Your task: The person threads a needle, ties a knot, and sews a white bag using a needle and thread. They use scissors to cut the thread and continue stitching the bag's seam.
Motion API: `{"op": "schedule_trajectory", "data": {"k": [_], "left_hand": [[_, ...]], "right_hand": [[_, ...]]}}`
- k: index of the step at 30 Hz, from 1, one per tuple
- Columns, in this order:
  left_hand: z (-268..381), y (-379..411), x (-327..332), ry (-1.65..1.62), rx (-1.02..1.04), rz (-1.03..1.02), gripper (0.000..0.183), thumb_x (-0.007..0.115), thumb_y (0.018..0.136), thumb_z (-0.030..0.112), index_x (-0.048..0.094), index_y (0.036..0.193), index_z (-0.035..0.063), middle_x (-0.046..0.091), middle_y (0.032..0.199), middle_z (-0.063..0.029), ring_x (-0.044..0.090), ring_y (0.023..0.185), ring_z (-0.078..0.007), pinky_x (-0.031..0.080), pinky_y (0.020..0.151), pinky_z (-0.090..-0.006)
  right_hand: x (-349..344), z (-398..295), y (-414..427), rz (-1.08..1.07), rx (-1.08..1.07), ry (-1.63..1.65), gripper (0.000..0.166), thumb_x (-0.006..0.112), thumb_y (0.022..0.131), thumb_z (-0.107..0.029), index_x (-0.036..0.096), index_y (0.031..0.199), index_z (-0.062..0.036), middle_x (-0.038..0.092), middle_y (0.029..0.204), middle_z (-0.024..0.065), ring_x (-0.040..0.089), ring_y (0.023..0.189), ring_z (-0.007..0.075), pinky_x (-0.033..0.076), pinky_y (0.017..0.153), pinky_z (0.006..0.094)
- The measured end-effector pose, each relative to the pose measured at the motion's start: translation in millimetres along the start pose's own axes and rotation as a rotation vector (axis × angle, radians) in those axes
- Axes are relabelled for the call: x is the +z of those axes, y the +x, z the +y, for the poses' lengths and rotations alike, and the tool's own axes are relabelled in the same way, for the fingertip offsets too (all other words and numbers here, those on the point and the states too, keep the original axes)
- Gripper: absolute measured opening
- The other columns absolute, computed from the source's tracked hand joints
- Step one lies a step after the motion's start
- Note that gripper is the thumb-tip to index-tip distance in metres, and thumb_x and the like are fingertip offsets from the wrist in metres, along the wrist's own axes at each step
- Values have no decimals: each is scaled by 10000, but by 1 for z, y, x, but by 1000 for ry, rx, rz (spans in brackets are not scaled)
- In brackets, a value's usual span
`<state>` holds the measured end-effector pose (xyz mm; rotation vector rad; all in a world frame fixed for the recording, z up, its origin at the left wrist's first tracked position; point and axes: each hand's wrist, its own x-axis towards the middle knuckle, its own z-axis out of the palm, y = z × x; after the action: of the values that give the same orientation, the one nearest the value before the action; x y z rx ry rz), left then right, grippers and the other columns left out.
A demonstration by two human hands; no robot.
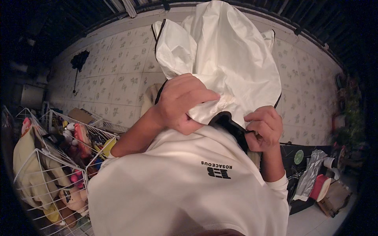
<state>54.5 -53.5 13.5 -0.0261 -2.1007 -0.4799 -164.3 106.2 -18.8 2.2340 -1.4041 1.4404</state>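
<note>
A large white fabric cover with thin dark edging spreads away from my body in loose folds. My left hand grips its near part, back of the hand up, thumb and fingers closed on the cloth. Lower on the right, my right hand pinches the cover's near edge between thumb and bent fingers. Between the hands runs a curved strip of black edging, with a dark gap beneath it. Folds hide what lies under the cover.
Patterned floor tiles surround the cover. At left, white wire baskets hold toys and cloth. A folded dark umbrella lies on the floor. At right are a silver sheet and a brown box. Dark railings edge the space.
</note>
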Motion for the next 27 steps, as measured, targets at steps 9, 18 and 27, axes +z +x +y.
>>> {"op": "schedule_trajectory", "data": {"k": [9,18,27], "left_hand": [[14,0,-6,230,112,-178,307,716,550,132,774,851,133,513,625,33,481,513,-123,330,460,-281],[24,9,-3,76,174,-176,166,698,633,80,711,797,62,689,796,-40,632,621,-151,411,491,-240],[34,8,-12,26,105,-355,273,684,712,111,711,977,54,716,939,-69,674,720,-203,500,594,-297]], "right_hand": [[-7,-1,-14,-81,23,61,202,618,471,-89,574,669,-85,677,800,54,593,662,270,501,569,339],[-21,3,-19,65,124,115,181,593,512,-62,572,690,-85,687,807,82,581,677,285,481,633,369],[-14,-6,-15,124,169,150,277,634,537,-47,643,811,-77,672,804,79,591,693,281,472,670,383]]}}
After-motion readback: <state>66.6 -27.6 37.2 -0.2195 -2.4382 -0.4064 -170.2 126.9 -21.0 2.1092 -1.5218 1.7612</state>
